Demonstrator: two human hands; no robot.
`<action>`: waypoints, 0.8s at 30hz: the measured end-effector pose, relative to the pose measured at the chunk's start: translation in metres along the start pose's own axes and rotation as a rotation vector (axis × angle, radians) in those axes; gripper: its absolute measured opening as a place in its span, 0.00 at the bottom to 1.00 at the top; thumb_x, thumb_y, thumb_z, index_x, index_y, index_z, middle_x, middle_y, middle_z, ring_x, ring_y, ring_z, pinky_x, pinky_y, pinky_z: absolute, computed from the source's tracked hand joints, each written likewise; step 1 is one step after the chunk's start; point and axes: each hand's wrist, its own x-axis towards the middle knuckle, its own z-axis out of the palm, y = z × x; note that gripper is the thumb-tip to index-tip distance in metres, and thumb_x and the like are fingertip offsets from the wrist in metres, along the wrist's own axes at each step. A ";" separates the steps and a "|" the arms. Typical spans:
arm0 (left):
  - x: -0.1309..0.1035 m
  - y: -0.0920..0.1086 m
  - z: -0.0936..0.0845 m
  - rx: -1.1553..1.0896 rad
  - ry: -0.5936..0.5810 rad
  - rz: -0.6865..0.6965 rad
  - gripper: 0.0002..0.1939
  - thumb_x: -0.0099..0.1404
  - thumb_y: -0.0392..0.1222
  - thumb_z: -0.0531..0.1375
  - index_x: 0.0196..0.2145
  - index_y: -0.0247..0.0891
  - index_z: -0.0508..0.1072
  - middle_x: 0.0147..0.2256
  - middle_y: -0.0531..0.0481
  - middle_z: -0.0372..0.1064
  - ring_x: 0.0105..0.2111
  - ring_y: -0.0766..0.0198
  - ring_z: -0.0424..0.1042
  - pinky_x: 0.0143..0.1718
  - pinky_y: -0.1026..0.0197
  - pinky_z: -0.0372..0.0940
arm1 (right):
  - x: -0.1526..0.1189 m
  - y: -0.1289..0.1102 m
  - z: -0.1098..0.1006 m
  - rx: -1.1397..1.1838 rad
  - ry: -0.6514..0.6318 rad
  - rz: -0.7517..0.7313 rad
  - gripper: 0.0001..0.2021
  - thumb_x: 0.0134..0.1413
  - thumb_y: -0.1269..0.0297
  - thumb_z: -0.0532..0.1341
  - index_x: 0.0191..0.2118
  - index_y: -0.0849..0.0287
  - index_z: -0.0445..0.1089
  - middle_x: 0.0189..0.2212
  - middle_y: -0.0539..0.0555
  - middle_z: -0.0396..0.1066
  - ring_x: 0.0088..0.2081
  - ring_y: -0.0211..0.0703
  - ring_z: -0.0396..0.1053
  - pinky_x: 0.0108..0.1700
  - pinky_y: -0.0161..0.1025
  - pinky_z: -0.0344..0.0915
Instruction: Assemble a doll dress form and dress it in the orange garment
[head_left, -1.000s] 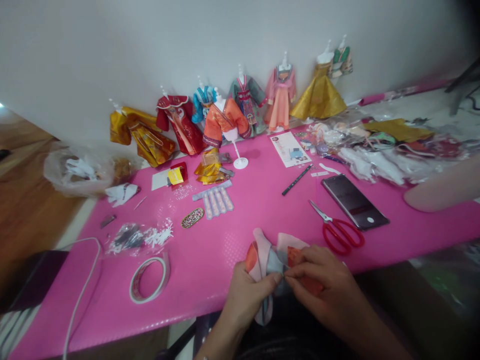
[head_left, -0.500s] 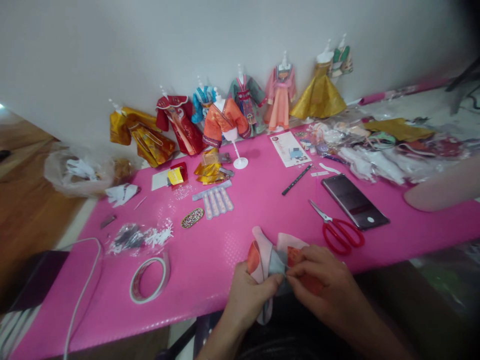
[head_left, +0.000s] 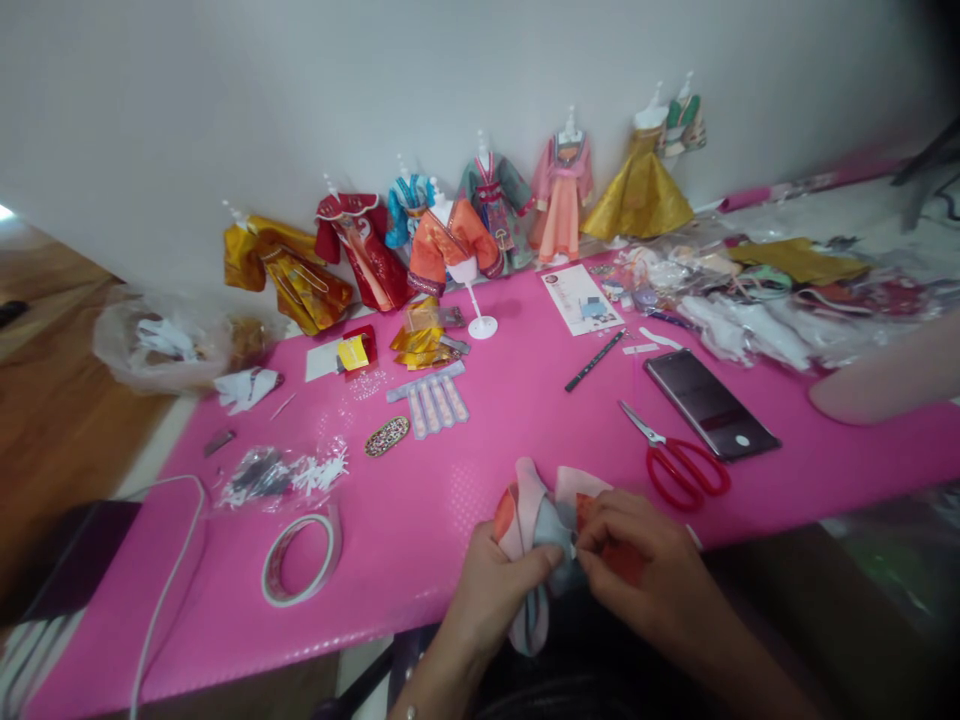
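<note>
We locate the small garment, pale pink, grey-blue and orange, in both hands at the near edge of the pink table. The left hand is closed on it, thumb pressed flat over the cloth. The right hand forms a pinch at the garment's middle, thumb and forefinger together on a small pale piece; we cannot tell whether this piece belongs to the garment.

Containers: At the far left corner, we find a clear plastic bag containing white material. Nearer, a flat clear pouch bears white strips beside dark material; we cannot tell which pieces lie inside it. At the right, a heap of clear wrappers surrounds white pieces and a mustard cloth. We cannot tell whether the speckled oval item is a container.

Markings: The white card carries a dark red emblem in its upper left corner, a blue picture and faint print that we cannot read. A yellow label lies against a red packet; its lettering is not legible. We note reddish print inside the tape roll, likewise too small to read.
</note>
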 end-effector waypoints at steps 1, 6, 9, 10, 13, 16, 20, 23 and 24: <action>0.000 -0.001 -0.001 -0.021 -0.003 0.003 0.14 0.47 0.43 0.71 0.27 0.33 0.72 0.22 0.53 0.66 0.23 0.67 0.64 0.26 0.66 0.62 | 0.000 0.000 0.000 0.010 -0.007 0.018 0.08 0.52 0.72 0.58 0.24 0.56 0.63 0.24 0.49 0.66 0.30 0.42 0.65 0.37 0.41 0.59; 0.003 -0.003 -0.004 -0.090 -0.007 0.009 0.15 0.47 0.44 0.71 0.28 0.33 0.73 0.22 0.52 0.68 0.23 0.67 0.65 0.26 0.65 0.63 | 0.000 0.003 0.001 0.062 -0.040 0.102 0.07 0.51 0.71 0.57 0.24 0.55 0.63 0.25 0.49 0.65 0.30 0.43 0.64 0.33 0.40 0.58; 0.003 -0.004 -0.005 -0.115 -0.006 -0.006 0.16 0.46 0.44 0.72 0.28 0.32 0.74 0.22 0.52 0.68 0.23 0.65 0.66 0.27 0.64 0.64 | 0.002 0.004 0.001 0.104 -0.049 0.118 0.07 0.51 0.70 0.56 0.24 0.55 0.62 0.25 0.49 0.64 0.30 0.43 0.63 0.33 0.40 0.57; 0.003 -0.004 -0.005 -0.125 -0.005 -0.008 0.16 0.46 0.44 0.72 0.29 0.32 0.74 0.22 0.52 0.69 0.23 0.65 0.67 0.27 0.64 0.64 | 0.003 0.004 0.001 0.121 -0.051 0.126 0.07 0.51 0.70 0.56 0.24 0.55 0.61 0.24 0.49 0.63 0.30 0.42 0.63 0.33 0.40 0.57; 0.003 -0.004 -0.005 -0.159 0.003 -0.018 0.16 0.47 0.43 0.72 0.31 0.33 0.74 0.23 0.52 0.70 0.23 0.66 0.67 0.28 0.65 0.64 | 0.005 0.005 0.002 0.174 -0.063 0.155 0.07 0.50 0.70 0.56 0.23 0.55 0.61 0.24 0.48 0.62 0.29 0.41 0.62 0.31 0.39 0.56; 0.004 -0.003 -0.005 -0.177 0.019 -0.032 0.17 0.46 0.43 0.72 0.31 0.32 0.74 0.24 0.52 0.70 0.24 0.67 0.67 0.28 0.66 0.64 | 0.006 0.008 0.001 0.216 -0.073 0.186 0.06 0.49 0.69 0.55 0.23 0.55 0.61 0.23 0.48 0.62 0.28 0.41 0.62 0.30 0.39 0.55; 0.006 -0.001 -0.005 -0.171 0.041 -0.030 0.17 0.47 0.44 0.72 0.31 0.32 0.73 0.23 0.54 0.67 0.22 0.69 0.64 0.26 0.67 0.62 | 0.005 0.012 0.000 0.256 -0.088 0.215 0.06 0.49 0.68 0.56 0.23 0.55 0.61 0.23 0.47 0.61 0.28 0.41 0.61 0.30 0.39 0.55; 0.006 0.001 -0.005 -0.158 0.041 -0.012 0.15 0.49 0.43 0.71 0.29 0.32 0.72 0.22 0.54 0.67 0.22 0.69 0.64 0.26 0.68 0.62 | 0.005 0.016 0.000 0.277 -0.100 0.237 0.07 0.50 0.67 0.56 0.23 0.56 0.61 0.24 0.47 0.61 0.28 0.41 0.61 0.31 0.39 0.55; 0.005 0.001 -0.005 -0.156 0.037 -0.008 0.14 0.50 0.43 0.71 0.29 0.32 0.72 0.22 0.54 0.67 0.22 0.69 0.63 0.26 0.68 0.62 | 0.005 0.017 -0.001 0.287 -0.102 0.242 0.07 0.50 0.67 0.57 0.23 0.56 0.61 0.24 0.47 0.61 0.28 0.41 0.61 0.31 0.39 0.55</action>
